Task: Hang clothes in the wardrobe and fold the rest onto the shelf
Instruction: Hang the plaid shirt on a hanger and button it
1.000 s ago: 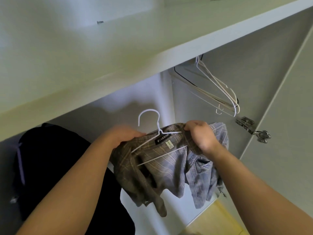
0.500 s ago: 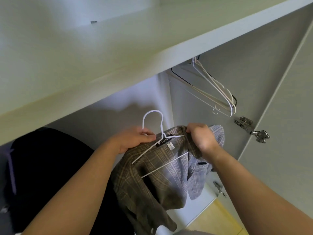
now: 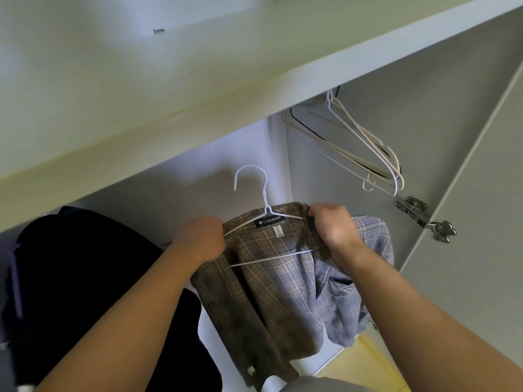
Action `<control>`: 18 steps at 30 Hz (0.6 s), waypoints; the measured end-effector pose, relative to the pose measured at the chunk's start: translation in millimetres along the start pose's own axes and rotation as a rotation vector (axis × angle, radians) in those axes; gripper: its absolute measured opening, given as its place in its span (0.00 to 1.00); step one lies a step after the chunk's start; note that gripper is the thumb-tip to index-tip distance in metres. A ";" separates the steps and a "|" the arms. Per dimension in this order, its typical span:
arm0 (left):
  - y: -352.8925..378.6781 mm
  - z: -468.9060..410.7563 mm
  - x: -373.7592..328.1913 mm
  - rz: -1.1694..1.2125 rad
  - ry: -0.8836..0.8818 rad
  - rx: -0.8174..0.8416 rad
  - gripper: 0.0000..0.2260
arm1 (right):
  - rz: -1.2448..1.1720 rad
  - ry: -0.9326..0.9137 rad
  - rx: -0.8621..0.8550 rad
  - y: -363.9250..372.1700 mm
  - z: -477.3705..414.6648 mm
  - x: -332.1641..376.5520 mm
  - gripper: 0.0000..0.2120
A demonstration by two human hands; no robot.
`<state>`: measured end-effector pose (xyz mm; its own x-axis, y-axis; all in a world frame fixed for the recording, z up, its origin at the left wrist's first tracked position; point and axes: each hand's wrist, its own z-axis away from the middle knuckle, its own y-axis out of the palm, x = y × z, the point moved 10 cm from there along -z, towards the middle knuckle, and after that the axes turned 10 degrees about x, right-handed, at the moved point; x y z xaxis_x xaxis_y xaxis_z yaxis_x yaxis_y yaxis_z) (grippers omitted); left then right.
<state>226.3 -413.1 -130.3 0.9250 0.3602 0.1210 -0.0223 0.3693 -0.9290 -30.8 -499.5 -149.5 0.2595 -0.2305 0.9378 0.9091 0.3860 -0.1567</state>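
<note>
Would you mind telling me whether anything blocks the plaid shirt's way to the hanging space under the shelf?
Nothing visible does: the gap above the plaid shirt on its white hanger, between the dark garment left and the empty hangers right, is free. The shelf hides the rail.

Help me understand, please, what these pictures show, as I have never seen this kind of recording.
There is no machine here: a person wears a camera on the head, looking down at their own arms inside a wardrobe. The left hand and right hand each grip a brown plaid shirt, which is draped over a white wire hanger not yet hung. To the right, empty hangers dangle beside the open door. A dark garment is at left, and a pale shelf runs overhead.
</note>
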 end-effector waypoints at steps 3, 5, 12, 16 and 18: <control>6.3 -4.0 14.5 0.192 -0.083 -0.023 0.10 | -0.022 0.006 -0.005 2.7 -3.5 2.3 0.12; 7.6 -3.1 25.7 0.315 -0.165 -0.090 0.11 | -0.022 0.003 -0.022 2.6 -2.9 5.7 0.13; -1.6 -10.3 42.1 0.703 -0.228 -0.339 0.25 | -0.123 -0.020 -0.038 10.9 -8.3 11.7 0.09; -25.7 -8.4 18.4 0.607 -0.182 -0.394 0.23 | -0.157 -0.030 -0.025 19.7 -10.3 16.8 0.12; -36.5 -5.1 22.6 0.498 -0.234 -0.472 0.24 | -0.166 -0.045 -0.025 20.8 -10.9 17.6 0.12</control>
<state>249.9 -422.9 -95.5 0.7413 0.5824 -0.3336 -0.2052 -0.2766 -0.9388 -3.8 -505.2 -139.6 0.0904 -0.2486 0.9644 0.9463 0.3234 -0.0053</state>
